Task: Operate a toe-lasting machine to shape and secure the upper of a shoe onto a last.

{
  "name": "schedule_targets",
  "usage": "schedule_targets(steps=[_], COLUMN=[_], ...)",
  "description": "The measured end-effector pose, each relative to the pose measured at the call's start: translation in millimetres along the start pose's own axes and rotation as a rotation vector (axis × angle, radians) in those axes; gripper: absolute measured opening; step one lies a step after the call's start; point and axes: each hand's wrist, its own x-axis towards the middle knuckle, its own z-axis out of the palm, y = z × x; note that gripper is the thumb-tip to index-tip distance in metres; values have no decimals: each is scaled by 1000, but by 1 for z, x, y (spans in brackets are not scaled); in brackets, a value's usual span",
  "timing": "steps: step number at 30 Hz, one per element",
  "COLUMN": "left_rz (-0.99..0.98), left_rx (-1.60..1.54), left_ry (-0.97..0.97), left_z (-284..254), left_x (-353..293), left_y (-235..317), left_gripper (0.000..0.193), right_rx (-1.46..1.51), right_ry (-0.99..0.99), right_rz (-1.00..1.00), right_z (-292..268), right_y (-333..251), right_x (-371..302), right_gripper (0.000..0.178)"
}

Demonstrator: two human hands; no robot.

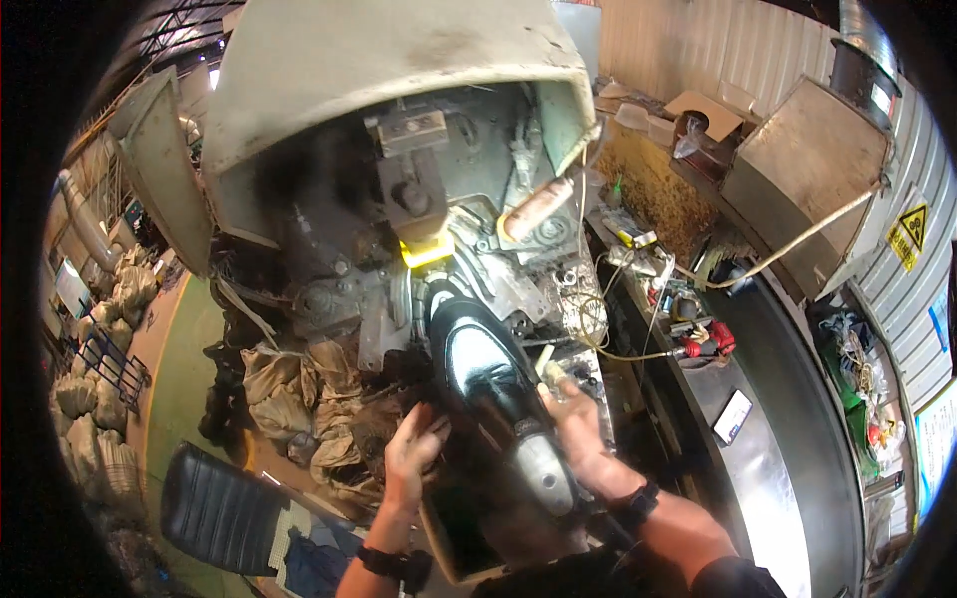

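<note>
Apparently steadying shoe (pixel 480 357) toward machine (pixel 394 48), 12 o'clock, with right fingers (pixel 566 404), can't tell if clamped; holding left fingers (pixel 426 433) apart.

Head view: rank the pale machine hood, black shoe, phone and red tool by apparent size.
1. Pale machine hood
2. Black shoe
3. Phone and red tool: they look too alike to rank.

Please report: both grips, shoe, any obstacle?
Left grip open beside shoe. Right grip at shoe's right side. Shoe's far end at machine. No obstacle evident.
</note>
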Motion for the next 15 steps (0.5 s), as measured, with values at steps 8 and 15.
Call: schedule_targets(steps=[8, 15], left_rz=[-419, -335], left_rx=[-468, -614], left_ry=[313, 329], left_z=[40, 18], left_x=[46, 86], left_y=[7, -28], left_gripper=[32, 37], right_rx=[-38, -5], right_ry=[85, 116], right_rz=[92, 88], right_z=[28, 48], right_y=[44, 42], right_x=[55, 69], right_gripper=[66, 66])
